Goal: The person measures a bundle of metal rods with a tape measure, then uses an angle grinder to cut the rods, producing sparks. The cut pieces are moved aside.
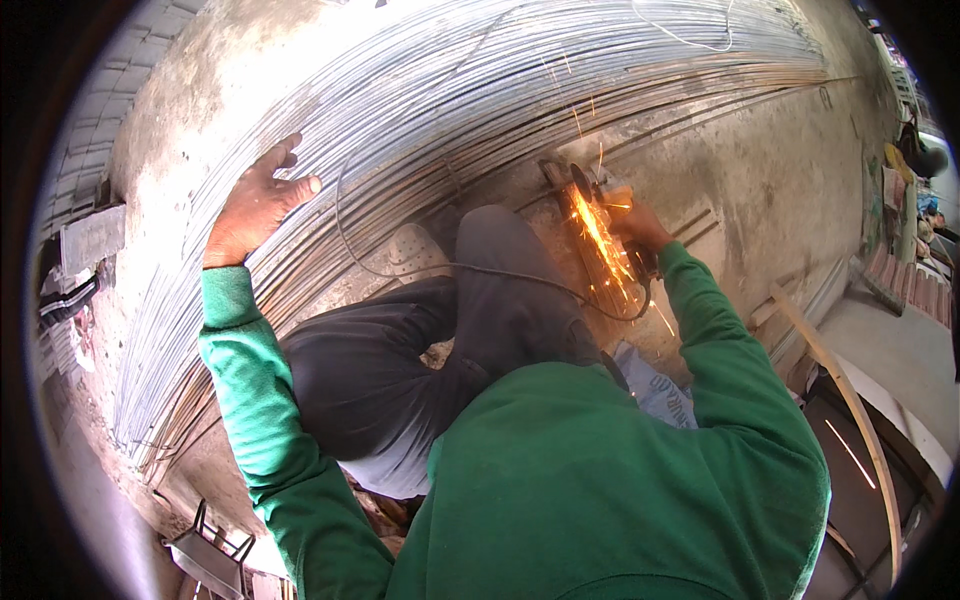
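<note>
The right hand [643,226] is wrapped around a power tool [617,203] that sprays sparks just ahead of it, so work on metal seems under way. Two short rods [692,222] lie just right of that hand, perhaps already cut; the long rods [430,120] beyond look mostly whole. The left hand [257,207] is spread, empty, over them; contact is unclear. Glare and sparks hide the disc's bite.

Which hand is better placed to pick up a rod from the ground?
Probably the left hand: it's open over the metal rods, apparently holding nothing, while the right hand grips the sparking power tool.
</note>
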Demonstrator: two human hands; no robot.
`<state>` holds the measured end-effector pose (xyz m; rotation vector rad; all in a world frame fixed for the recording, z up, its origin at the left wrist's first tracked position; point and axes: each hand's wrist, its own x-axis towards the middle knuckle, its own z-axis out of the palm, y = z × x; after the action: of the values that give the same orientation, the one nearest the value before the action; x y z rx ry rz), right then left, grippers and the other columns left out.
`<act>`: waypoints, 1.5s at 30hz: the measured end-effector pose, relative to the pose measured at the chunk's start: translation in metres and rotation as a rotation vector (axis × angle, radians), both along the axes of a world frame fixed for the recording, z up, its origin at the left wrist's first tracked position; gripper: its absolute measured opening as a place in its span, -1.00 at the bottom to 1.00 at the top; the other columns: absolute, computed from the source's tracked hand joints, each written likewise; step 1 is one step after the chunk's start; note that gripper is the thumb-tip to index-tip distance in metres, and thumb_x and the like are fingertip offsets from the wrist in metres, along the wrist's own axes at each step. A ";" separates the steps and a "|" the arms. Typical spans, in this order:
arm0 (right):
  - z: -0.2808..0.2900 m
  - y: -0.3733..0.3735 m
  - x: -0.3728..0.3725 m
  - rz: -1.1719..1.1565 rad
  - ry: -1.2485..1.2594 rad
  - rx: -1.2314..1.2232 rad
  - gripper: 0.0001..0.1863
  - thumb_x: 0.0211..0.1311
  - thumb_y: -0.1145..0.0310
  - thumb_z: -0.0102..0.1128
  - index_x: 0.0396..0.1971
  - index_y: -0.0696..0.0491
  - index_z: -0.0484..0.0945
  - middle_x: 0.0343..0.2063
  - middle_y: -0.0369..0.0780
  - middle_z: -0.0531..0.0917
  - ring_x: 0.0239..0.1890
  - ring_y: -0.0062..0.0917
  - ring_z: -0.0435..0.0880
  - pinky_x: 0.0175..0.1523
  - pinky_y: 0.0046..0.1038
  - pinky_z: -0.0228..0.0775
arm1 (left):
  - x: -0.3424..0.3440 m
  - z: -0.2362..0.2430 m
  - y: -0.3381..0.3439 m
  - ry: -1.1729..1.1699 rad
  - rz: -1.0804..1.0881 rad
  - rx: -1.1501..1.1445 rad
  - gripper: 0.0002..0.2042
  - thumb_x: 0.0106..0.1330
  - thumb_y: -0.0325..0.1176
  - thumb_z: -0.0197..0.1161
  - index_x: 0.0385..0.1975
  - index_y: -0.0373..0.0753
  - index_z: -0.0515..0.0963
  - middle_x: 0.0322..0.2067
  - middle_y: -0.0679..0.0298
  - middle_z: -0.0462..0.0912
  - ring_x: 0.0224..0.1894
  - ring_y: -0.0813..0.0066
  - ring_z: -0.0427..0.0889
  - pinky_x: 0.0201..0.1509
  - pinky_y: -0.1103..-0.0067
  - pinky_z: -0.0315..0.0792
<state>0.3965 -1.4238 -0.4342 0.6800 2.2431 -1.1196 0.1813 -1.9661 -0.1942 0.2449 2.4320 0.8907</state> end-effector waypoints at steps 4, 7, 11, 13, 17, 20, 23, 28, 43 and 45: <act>-0.035 0.019 0.008 -0.042 0.023 -0.001 -0.62 -0.30 0.28 0.46 -0.42 0.17 0.61 -0.50 -0.23 0.65 -0.46 -0.53 0.62 -0.31 -0.44 0.47 | -0.003 -0.002 0.002 0.001 -0.017 -0.020 -0.19 0.11 0.02 0.40 0.30 -0.30 0.25 0.08 -0.24 0.46 -0.04 0.14 0.63 0.03 0.41 0.51; -0.020 0.006 0.004 0.054 0.149 0.002 -0.63 -0.31 0.28 0.46 -0.46 0.17 0.61 -0.51 -0.23 0.65 -0.46 -0.52 0.62 -0.33 -0.42 0.46 | 0.000 -0.005 -0.004 -0.002 0.000 -0.011 -0.19 0.12 0.02 0.40 0.30 -0.29 0.26 0.08 -0.26 0.46 -0.04 0.14 0.64 0.03 0.42 0.50; -0.039 0.024 0.005 0.249 0.173 0.035 -0.63 -0.30 0.25 0.48 -0.46 0.15 0.61 -0.51 -0.24 0.67 -0.44 -0.50 0.63 -0.32 -0.41 0.46 | -0.001 -0.001 -0.001 -0.009 -0.015 -0.028 -0.19 0.12 0.05 0.38 0.30 -0.28 0.26 0.06 -0.27 0.48 0.00 0.11 0.62 0.08 0.39 0.46; -0.046 0.033 0.005 0.237 0.056 0.038 -0.61 -0.29 0.23 0.48 -0.42 0.13 0.62 -0.50 -0.24 0.68 -0.43 -0.51 0.64 -0.31 -0.41 0.46 | -0.001 -0.005 -0.003 0.006 -0.030 -0.043 -0.17 0.11 0.12 0.36 0.30 -0.25 0.26 0.05 -0.25 0.49 0.09 0.01 0.56 0.16 0.33 0.40; -0.045 0.016 0.001 -0.148 -0.026 -0.086 -0.59 -0.24 0.26 0.48 -0.33 0.15 0.64 -0.50 -0.26 0.67 -0.39 -0.56 0.66 -0.30 -0.43 0.48 | -0.002 -0.015 -0.014 0.025 -0.022 -0.104 -0.16 0.10 0.21 0.31 0.31 -0.21 0.27 0.10 -0.20 0.47 0.15 -0.06 0.50 0.21 0.30 0.37; -0.037 0.021 -0.002 -0.035 0.099 -0.217 -0.64 -0.12 0.34 0.43 -0.31 0.24 0.62 -0.46 -0.30 0.66 -0.35 -0.51 0.67 -0.27 -0.41 0.50 | -0.005 -0.019 -0.020 0.060 -0.070 -0.143 -0.15 0.09 0.22 0.30 0.31 -0.19 0.26 0.11 -0.17 0.47 0.16 -0.07 0.49 0.22 0.30 0.36; -0.019 -0.005 -0.010 -0.183 0.062 -0.359 -0.76 -0.04 0.40 0.38 -0.38 0.20 0.62 -0.45 -0.27 0.67 -0.34 -0.53 0.66 -0.24 -0.40 0.51 | 0.002 -0.022 -0.030 0.039 -0.026 -0.170 -0.14 0.08 0.25 0.30 0.31 -0.17 0.27 0.11 -0.14 0.48 0.16 -0.07 0.48 0.23 0.29 0.36; -0.031 0.022 -0.005 -0.009 0.054 -0.132 -0.79 -0.09 0.48 0.40 -0.40 0.21 0.62 -0.40 -0.24 0.67 -0.34 -0.54 0.65 -0.26 -0.48 0.48 | -0.008 -0.028 -0.021 0.055 -0.039 -0.192 -0.12 0.04 0.26 0.32 0.31 -0.15 0.27 0.11 -0.12 0.48 0.15 -0.06 0.49 0.22 0.28 0.37; -0.042 0.021 -0.013 0.000 -0.109 -0.180 -0.70 0.01 0.39 0.40 -0.27 0.24 0.62 -0.31 -0.12 0.69 -0.27 -0.49 0.65 -0.17 -0.41 0.51 | 0.000 -0.023 -0.025 0.049 0.012 -0.163 -0.13 0.00 0.18 0.40 0.29 -0.19 0.30 0.11 -0.15 0.47 0.15 -0.07 0.49 0.22 0.30 0.38; -0.036 0.012 -0.013 0.069 -0.020 -0.146 -0.69 -0.07 0.40 0.42 -0.31 0.24 0.62 -0.34 -0.12 0.69 -0.29 -0.52 0.64 -0.19 -0.45 0.48 | 0.002 -0.022 -0.027 0.051 0.022 -0.152 -0.12 -0.01 0.18 0.41 0.29 -0.19 0.30 0.11 -0.15 0.47 0.15 -0.07 0.49 0.22 0.30 0.37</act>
<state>0.3840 -1.4117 -0.4701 0.5476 2.1266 -1.2230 0.1837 -1.9929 -0.2161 0.1869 2.5399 0.7124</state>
